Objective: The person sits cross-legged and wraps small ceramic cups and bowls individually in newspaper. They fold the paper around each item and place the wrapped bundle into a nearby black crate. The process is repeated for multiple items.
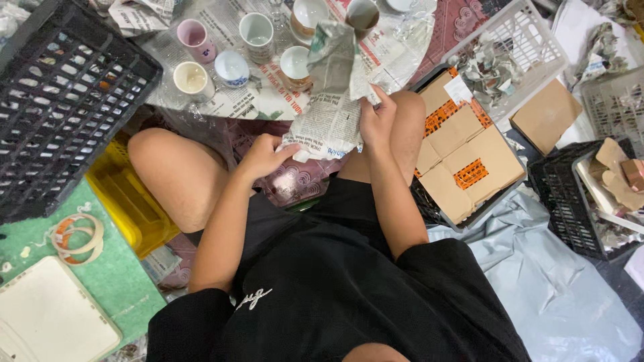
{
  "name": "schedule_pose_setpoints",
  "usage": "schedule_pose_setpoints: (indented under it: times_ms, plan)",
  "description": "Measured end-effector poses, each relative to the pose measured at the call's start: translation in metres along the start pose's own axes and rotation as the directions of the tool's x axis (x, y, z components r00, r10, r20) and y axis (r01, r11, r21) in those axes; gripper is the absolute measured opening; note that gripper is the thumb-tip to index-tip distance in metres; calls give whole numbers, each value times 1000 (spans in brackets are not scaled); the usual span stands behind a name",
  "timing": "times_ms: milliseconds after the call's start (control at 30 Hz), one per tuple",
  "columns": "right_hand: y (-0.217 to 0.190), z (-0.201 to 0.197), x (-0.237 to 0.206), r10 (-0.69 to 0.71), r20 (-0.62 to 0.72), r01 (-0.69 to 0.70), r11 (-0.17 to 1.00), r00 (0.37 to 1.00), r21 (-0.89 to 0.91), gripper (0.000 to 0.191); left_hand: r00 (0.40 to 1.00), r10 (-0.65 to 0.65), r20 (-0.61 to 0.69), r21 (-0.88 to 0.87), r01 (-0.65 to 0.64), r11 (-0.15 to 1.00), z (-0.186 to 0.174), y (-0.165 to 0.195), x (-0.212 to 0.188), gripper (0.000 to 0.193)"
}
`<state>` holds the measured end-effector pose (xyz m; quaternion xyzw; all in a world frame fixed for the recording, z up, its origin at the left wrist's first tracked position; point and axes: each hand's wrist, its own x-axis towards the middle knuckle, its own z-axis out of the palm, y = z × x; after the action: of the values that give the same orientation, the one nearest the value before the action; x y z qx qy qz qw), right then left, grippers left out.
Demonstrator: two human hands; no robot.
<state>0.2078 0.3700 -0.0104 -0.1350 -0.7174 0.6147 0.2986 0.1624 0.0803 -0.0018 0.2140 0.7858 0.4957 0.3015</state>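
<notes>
Between the knees, a crumpled newspaper sheet (pixel 330 114) was gripped at its lower edge by left hand (pixel 263 155) and right hand (pixel 376 121); it was best kept taut above the cups (pixel 295 66).

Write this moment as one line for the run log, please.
left hand: holds newspaper bottom edge | right hand: grips newspaper side | cups: beyond, on paper | cardboard boxes: at right
</notes>
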Motion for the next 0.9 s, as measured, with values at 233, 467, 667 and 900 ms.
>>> schedule_pose_setpoints:
  times_ms: [233, 467, 667, 900]
  plan:
    - [-1, 5, 0, 58, 13, -58, 998, 998, 22, 29, 992, 12, 122, 92, -24, 995, -15, -8, -12, 41]
    - [-17, 19, -15, -28, 276, 39, 999, 961, -35, 40, 958, 269, -104, -213, -286, 934, -8, -4, 1, 51]
    - [-32, 30, -21, -16, 554, 108, 985, 832, -135, 37, 942, 97, -322, -156, -154, 976, 6, 2, 3, 28]
    - [-25, 30, -13, 93, 605, -183, 979, 791, 89, 24, 775, 478, -412, -88, -557, 826, -18, 24, -12, 41]
